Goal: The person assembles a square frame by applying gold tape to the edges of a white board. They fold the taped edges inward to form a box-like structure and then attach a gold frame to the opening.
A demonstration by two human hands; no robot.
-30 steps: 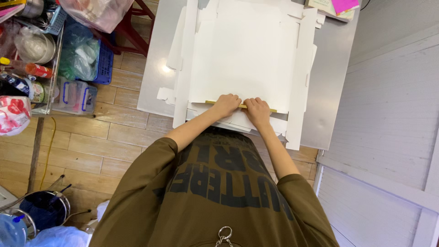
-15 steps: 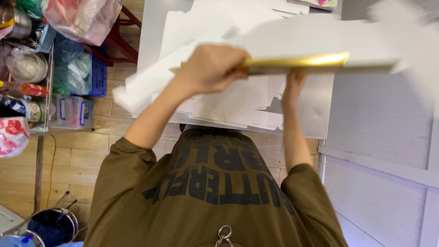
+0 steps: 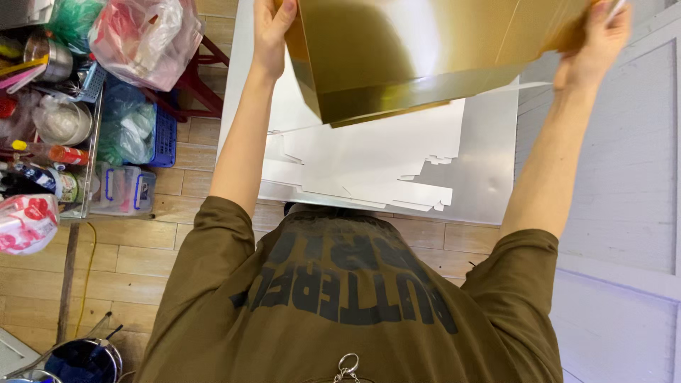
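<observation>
We are holding a large gold cardboard box blank [image 3: 425, 57] up in the air above the metal table [image 3: 489, 184], our left hand [image 3: 273, 28] clamped on its left edge and our right hand [image 3: 599, 35] pinching its right edge, the two hands spread well apart. The sheet is looking light and fairly stiff, with a glossy face that we are judging to be slippery and easy to crease, so we are thinking the outer edges near the fold lines are the best places to grip it. Below it, a stack of white cardboard blanks [image 3: 369, 163] is lying flat on the table. To the far left, a pink plastic bag [image 3: 145, 39] and a blue basket [image 3: 159, 135] are sitting by a cluttered shelf. Half a second ago the sheet was lower and edge-on to us; now it is tipping up, showing its gold face
</observation>
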